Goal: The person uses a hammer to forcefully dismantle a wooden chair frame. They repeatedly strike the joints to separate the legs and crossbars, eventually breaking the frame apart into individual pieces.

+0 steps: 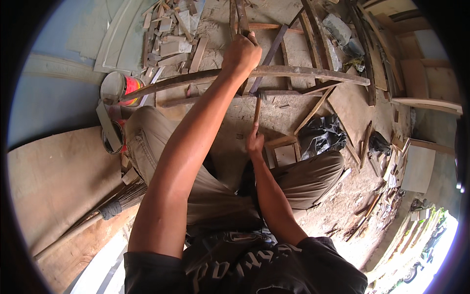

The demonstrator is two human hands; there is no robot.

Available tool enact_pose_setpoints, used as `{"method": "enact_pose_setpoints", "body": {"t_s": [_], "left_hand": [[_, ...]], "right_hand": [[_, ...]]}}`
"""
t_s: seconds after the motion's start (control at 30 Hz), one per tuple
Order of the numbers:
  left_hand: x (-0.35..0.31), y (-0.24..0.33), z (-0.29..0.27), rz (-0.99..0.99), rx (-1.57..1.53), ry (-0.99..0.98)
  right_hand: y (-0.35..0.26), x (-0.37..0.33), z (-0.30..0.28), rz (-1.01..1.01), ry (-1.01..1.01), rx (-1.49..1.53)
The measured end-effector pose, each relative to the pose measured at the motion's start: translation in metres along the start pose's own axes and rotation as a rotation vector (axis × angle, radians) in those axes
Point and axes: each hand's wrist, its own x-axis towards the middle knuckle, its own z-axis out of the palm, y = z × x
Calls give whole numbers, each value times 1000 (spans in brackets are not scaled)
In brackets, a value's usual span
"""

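My left hand (241,53) is stretched far out, closed around an upright piece of wood (242,20) that belongs to a worn wooden frame. A long, slightly bowed wooden beam (313,73) of this frame runs crosswise beneath my left wrist. Below it, my right hand (254,142) grips a hammer by its handle (257,110). The hammer's head, small and dark in the picture, lies against or just in front of the frame's nearer rail (284,93); I cannot tell if they touch. My bent knees (313,179) flank the working spot.
Wood offcuts (171,41) lie heaped at the far left. A paint bucket (113,88) stands near the beam's left end, another close behind my left knee. To the right are a black plastic bag (323,134), a grey block (337,28) and loose boards. A wood panel (63,171) leans at left.
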Motion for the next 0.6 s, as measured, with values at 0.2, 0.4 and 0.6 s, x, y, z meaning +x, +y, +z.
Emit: {"method": "enact_pose_setpoints", "body": {"t_s": [0.2, 0.4, 0.6], "left_hand": [[5, 0, 6, 0, 2, -44], [-3, -2, 2, -42, -30, -65], [-3, 11, 1, -20, -70, -68]], "right_hand": [[-18, -5, -8, -387, 78, 395], [-17, -7, -2, 61, -1, 127], [-6, -9, 1, -390, 96, 373]]}}
